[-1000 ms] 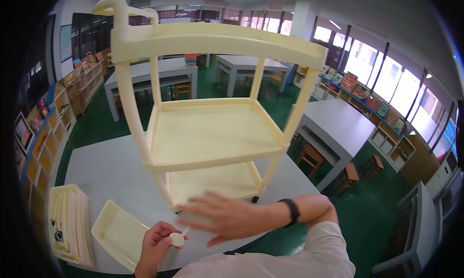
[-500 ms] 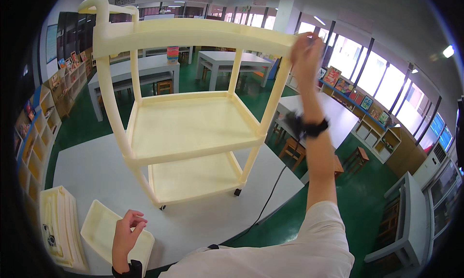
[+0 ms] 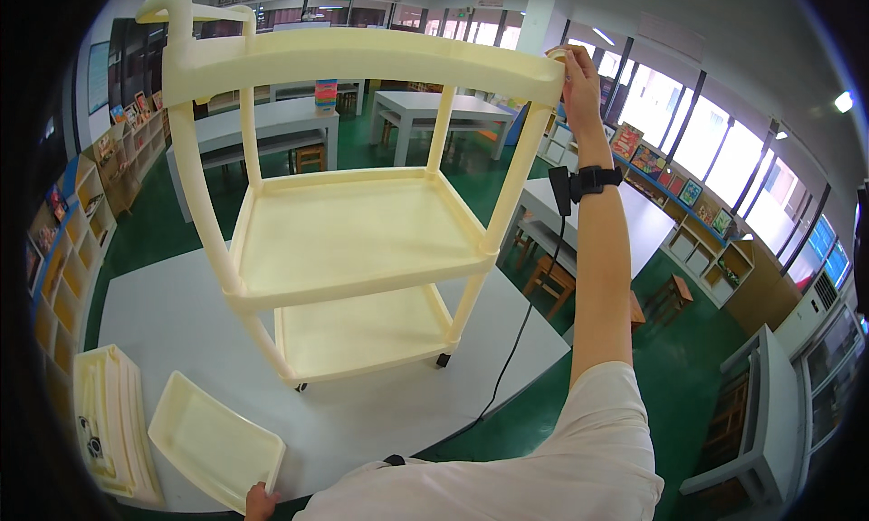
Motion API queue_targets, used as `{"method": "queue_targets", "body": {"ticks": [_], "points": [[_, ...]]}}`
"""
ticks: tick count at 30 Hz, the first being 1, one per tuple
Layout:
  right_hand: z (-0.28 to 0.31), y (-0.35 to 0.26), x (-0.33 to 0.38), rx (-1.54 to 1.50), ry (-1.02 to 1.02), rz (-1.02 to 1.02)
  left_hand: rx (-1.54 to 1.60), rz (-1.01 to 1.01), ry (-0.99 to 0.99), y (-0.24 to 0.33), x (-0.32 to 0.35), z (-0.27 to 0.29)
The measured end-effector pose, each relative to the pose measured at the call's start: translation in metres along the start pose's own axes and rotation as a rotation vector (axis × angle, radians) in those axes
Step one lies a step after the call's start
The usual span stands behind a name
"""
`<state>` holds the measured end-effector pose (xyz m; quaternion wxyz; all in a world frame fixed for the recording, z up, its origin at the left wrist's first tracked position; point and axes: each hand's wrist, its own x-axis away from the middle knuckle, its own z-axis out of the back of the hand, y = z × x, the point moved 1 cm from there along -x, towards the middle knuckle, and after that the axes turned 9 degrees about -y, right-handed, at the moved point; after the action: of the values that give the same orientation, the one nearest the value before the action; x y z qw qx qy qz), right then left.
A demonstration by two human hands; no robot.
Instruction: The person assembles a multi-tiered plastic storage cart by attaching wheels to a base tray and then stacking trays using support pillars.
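A cream plastic trolley [image 3: 362, 227] with three tiers stands upright on the table in front of me. At its top right corner, the fingers of my right hand [image 3: 582, 82] close on a small cream curved piece [image 3: 556, 55]; whether this is loose or part of the trolley I cannot tell. Low on the left, my left hand [image 3: 261, 503] grips the near corner of an open cream tray [image 3: 213, 439], its fingers partly hidden by the lower edge of view. Left of that tray lies a stack of cream plastic parts [image 3: 113, 426] with a small dark fitting on it.
The grey table [image 3: 348, 412] bears the trolley and trays. A black cable [image 3: 516, 349] runs down from my right wristband across the table's right side. Wooden stools [image 3: 550, 281] and another table [image 3: 625, 227] stand to the right, shelves [image 3: 68, 249] at the left.
My left hand has moved down and now holds the tray's near corner; before, it hovered over the tray with fingers curled. My right hand has shifted slightly up and right at the trolley's corner.
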<state>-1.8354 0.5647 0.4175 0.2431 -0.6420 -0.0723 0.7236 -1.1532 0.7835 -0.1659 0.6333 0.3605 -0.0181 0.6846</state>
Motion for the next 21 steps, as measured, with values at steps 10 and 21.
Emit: {"method": "queue_targets", "body": {"ticks": [10, 21], "points": [[-0.01, -0.013, 0.019, 0.268, 0.041, 0.116, -0.088, -0.122, 0.184, -0.026, -0.027, -0.027], [0.0, 0.041, 0.011, 0.592, 0.126, 0.302, -0.093, -0.13, 0.371, -0.032, -0.025, -0.047]]}}
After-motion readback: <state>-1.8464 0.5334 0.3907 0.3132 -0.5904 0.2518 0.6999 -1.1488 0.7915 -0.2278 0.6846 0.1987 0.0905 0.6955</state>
